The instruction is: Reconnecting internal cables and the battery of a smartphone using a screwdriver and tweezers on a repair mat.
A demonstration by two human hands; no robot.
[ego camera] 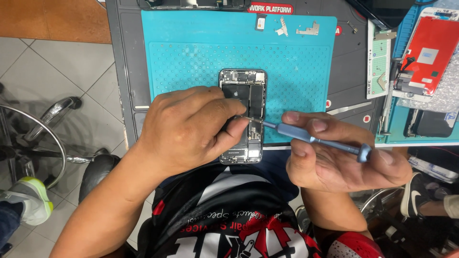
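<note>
An opened smartphone [248, 93] with its inner boards and black battery exposed lies on a teal silicone mat [201, 57]. My left hand [189, 126] covers the phone's lower left side, fingers curled against its edge, thumb pressing near the middle. My right hand [342, 155] holds a blue-grey precision screwdriver [311, 138] almost level. Its thin tip reaches the phone's middle, right by my left thumb.
Small metal brackets [308, 29] and loose parts lie at the mat's far edge. At the right sit a phone screen with a red backing [430, 50], a dark phone [430, 124] and a tool strip [380, 62]. Chair frames [43, 129] and other people's shoes [28, 198] flank the bench.
</note>
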